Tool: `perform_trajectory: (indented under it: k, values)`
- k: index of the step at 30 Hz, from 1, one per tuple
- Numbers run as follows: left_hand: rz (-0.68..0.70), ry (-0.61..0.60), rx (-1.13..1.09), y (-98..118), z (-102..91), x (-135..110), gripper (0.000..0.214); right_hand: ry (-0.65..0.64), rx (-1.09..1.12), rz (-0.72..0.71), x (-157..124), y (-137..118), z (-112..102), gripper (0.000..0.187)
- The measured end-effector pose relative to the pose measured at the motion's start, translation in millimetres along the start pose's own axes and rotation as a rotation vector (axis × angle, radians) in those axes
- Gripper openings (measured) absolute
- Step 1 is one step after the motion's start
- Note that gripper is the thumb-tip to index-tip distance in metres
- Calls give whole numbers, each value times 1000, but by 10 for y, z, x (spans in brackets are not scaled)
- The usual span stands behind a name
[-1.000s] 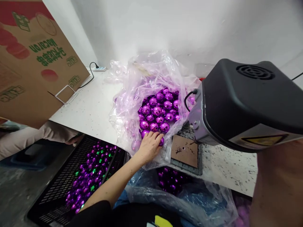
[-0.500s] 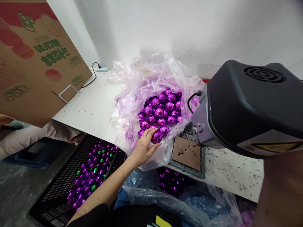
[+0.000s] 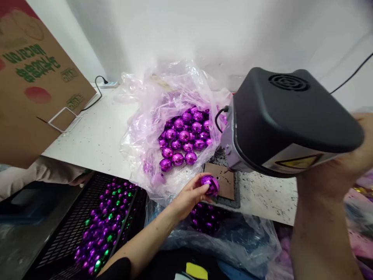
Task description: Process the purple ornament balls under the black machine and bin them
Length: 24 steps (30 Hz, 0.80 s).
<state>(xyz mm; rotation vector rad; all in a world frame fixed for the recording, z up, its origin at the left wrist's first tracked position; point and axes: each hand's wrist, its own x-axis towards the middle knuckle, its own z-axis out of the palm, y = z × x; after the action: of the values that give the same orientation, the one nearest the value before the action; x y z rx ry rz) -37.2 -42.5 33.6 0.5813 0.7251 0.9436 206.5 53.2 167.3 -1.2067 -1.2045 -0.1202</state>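
Pinched between my left thumb and fingers is a shiny purple faceted ball. My left hand is over the front edge of the brown base pad of a bench machine with a black housing. Many similar purple balls lie in an open clear plastic bag just behind and left of that hand. At the right, my right hand reaches up behind the black housing. Its fingers are hidden there, so what it touches cannot be made out.
Beneath the table's left edge, a black crate holds small purple and green balls. Plastic sheeting with more purple balls lies below the front edge. A cardboard box stands at left, with another person's hand below it.
My left hand has lifted a purple ball from the bag's front and carried it right, to the base pad. The view has shifted, and more of my right arm shows.
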Motion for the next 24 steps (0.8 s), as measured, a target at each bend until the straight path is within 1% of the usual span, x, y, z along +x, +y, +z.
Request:
perform_trajectory:
  k: [2, 4, 7, 9, 11, 13, 15, 17, 20, 24]
  values:
    - [-67, -27, -112, -17, -21, 86, 54, 0, 20, 1, 5, -55, 7, 41]
    - [-98, -23, -153, -28, -42, 150, 52, -16, 41, 10, 3, -99, 7, 42]
    - [-102, -10, -110, -39, -64, 203, 54, -47, 34, -6, -4, -126, -10, 44]
    - [-91, 8, -36, -49, -71, 224, 57, -54, 28, -21, -7, -127, -24, 46]
    - [-20, 64, 117, -64, -73, 253, 57, -57, 25, -24, -11, -125, -29, 46]
    - [117, 134, 340, -85, -71, 303, 52, -49, 18, -29, -17, -127, -26, 45]
    - [258, 175, 565, -113, -68, 373, 46, -53, 17, -36, -23, -138, -21, 44]
    - [345, 186, 754, -148, -64, 451, 41, -64, 31, -34, -29, -156, -19, 44]
    - [427, 201, 995, -202, -55, 545, 37, -72, 56, -18, -33, -179, -25, 43]
    - [575, 213, 1247, -248, -24, 581, 38, -75, 62, -19, -28, -172, -31, 44]
